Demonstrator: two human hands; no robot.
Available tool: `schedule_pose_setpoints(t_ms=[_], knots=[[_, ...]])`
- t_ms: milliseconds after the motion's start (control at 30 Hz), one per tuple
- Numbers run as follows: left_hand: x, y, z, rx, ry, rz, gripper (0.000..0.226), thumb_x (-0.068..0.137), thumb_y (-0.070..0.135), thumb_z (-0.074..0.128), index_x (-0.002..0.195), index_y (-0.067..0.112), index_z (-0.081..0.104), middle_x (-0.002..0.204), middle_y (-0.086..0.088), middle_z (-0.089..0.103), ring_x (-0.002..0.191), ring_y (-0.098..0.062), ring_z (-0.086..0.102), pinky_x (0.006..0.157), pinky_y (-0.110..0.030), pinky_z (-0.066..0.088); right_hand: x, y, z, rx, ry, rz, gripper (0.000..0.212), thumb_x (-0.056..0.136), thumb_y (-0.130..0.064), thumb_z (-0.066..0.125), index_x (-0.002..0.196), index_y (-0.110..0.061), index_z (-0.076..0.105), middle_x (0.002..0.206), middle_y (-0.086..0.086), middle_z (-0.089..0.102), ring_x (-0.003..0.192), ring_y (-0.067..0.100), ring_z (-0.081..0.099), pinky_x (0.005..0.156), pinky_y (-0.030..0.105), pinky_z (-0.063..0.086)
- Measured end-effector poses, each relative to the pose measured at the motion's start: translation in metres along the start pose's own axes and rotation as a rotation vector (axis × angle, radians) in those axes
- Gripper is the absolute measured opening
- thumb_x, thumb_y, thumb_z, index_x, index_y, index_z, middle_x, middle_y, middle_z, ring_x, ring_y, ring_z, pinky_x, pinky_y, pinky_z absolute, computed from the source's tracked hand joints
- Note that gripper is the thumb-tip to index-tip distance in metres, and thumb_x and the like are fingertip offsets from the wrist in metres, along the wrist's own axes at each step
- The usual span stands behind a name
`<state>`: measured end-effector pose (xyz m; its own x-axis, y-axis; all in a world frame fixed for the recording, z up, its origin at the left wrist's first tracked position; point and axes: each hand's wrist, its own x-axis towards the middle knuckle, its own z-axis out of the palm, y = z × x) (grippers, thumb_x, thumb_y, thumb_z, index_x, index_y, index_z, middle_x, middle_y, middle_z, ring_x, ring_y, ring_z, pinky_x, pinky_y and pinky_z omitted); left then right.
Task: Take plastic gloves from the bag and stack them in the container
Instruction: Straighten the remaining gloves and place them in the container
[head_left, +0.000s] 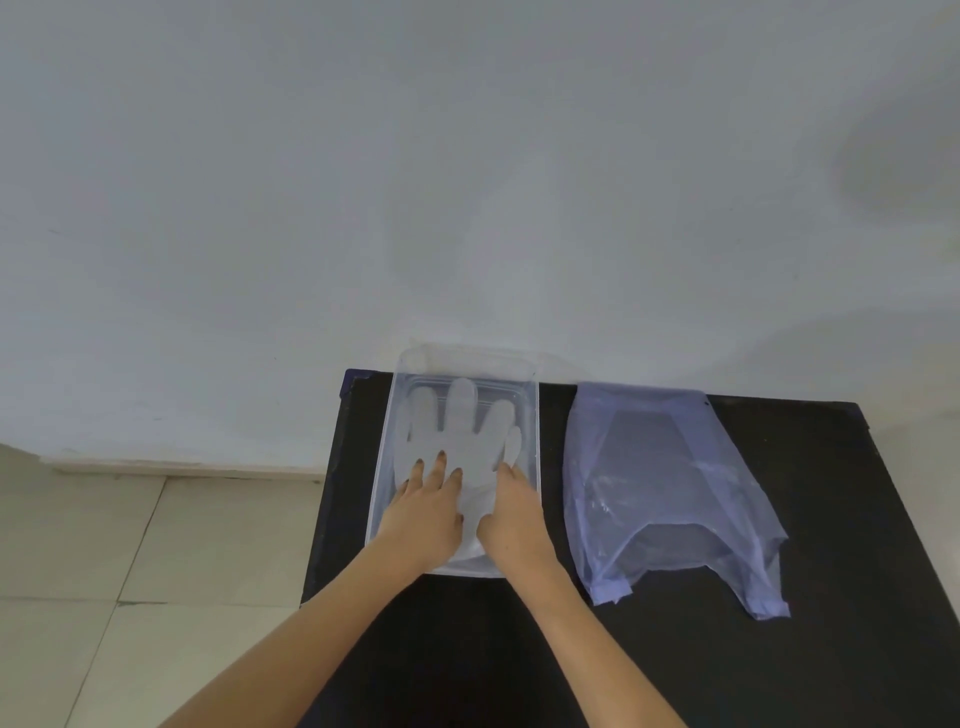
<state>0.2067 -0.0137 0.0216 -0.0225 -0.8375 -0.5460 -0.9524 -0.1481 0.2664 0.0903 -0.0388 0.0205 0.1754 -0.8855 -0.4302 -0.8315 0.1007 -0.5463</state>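
Glove (460, 441) flat inside clear container (535, 415), fingers pointing toward the wall. Left hand (426, 512) spread wide, palm down, pressing on glove's palm area. Right hand (511, 514) flat beside it on glove's right edge, gripping nothing. Bag (670, 488) lying flat just right of container, on black desk (857, 519).

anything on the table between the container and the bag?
No. In the head view, only a bare strip of black table separates the clear container from the bluish bag. Both hands are inside the container.
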Motion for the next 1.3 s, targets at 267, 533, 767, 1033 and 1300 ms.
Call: schedule_pose_setpoints(t_ms=[267,533,767,1033,1300], knots=[[0.010,-0.006,0.018,-0.016,-0.195,-0.013,0.068,0.101,0.038,0.034,0.153,0.027,-0.008,0.159,-0.008,-0.023,0.146,-0.040,-0.011,0.118,-0.053,0.008,0.000,-0.002,-0.003,-0.009,-0.056,0.008,0.069,0.089,-0.008,0.063,0.149,-0.007,0.029,0.153,0.012,0.035,0.139,0.025,0.039,0.114,0.033,0.036],[0.015,-0.011,0.022,-0.013,-0.206,-0.026,0.068,0.100,0.043,0.032,0.152,0.029,-0.009,0.159,-0.009,-0.025,0.145,-0.040,-0.016,0.117,-0.054,0.004,-0.023,-0.011,-0.030,-0.031,-0.001,-0.038,0.047,0.097,-0.015,0.052,0.142,-0.015,0.043,0.143,0.005,0.049,0.122,0.017,0.055,0.098,0.025,0.045],[0.018,-0.003,0.013,0.040,-0.023,0.161,0.056,0.102,0.039,0.030,0.152,0.033,0.008,0.163,0.000,-0.008,0.149,-0.028,-0.006,0.119,-0.048,0.003,-0.027,-0.002,-0.070,0.162,0.371,-0.016,0.023,0.095,-0.018,0.053,0.111,-0.026,0.066,0.092,-0.016,0.067,0.077,-0.001,0.061,0.066,0.010,0.042],[0.027,-0.011,0.026,0.019,-0.258,0.078,0.065,0.097,0.055,0.026,0.150,0.039,-0.008,0.158,0.003,-0.028,0.145,-0.033,-0.024,0.113,-0.063,-0.005,-0.020,0.024,-0.061,0.279,0.267,0.093,0.030,0.092,-0.015,0.058,0.121,-0.018,0.064,0.115,-0.006,0.068,0.091,0.002,0.058,0.081,0.018,0.043],[0.017,-0.006,0.023,-0.017,0.027,0.223,0.057,0.100,0.045,0.030,0.153,0.028,0.013,0.163,0.002,-0.005,0.150,-0.023,-0.001,0.119,-0.044,0.004,-0.017,0.028,-0.051,0.309,0.260,0.114,0.032,0.093,-0.019,0.058,0.125,-0.018,0.061,0.118,-0.006,0.067,0.092,0.001,0.057,0.081,0.015,0.042]])
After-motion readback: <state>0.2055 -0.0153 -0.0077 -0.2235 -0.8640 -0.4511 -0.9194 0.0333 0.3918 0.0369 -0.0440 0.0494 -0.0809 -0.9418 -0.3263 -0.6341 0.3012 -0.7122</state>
